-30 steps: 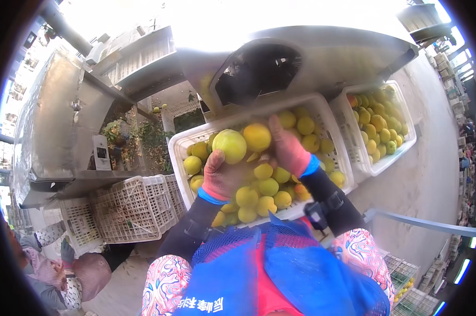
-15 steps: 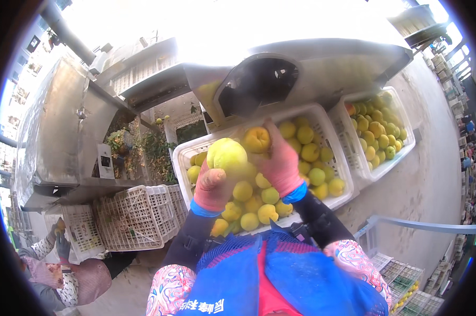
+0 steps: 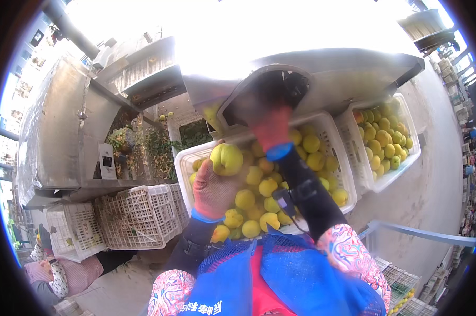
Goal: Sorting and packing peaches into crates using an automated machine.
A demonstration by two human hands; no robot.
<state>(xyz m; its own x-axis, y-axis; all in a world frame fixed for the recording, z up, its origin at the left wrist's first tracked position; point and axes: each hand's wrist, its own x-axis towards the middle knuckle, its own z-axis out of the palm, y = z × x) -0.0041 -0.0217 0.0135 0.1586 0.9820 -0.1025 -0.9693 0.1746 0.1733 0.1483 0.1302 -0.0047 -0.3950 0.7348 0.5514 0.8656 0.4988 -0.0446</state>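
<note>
My left hand [image 3: 214,190], in a pink glove with a blue cuff, is closed around a large yellow-green peach [image 3: 227,159]. It is above the left part of a white plastic crate [image 3: 346,163] full of yellow and green peaches [image 3: 267,187]. My right hand [image 3: 272,126], gloved the same way, reaches over the crate's far side into a dark oval opening [image 3: 296,87] in a metal machine. Its fingers are lost in shadow and blur, so whether they hold anything cannot be told.
Another white crate of peaches [image 3: 385,137] stands at the right. White slatted crates [image 3: 138,218] are at the left, where a co-worker [image 3: 72,274] stands. The metal housing [image 3: 348,79] spans the far side. A pale blue rail [image 3: 422,230] curves at the right.
My right hand has moved away from me into the oval opening; the orange-yellow peach it held no longer shows. My left hand still holds its peach, now slightly lower in the picture.
</note>
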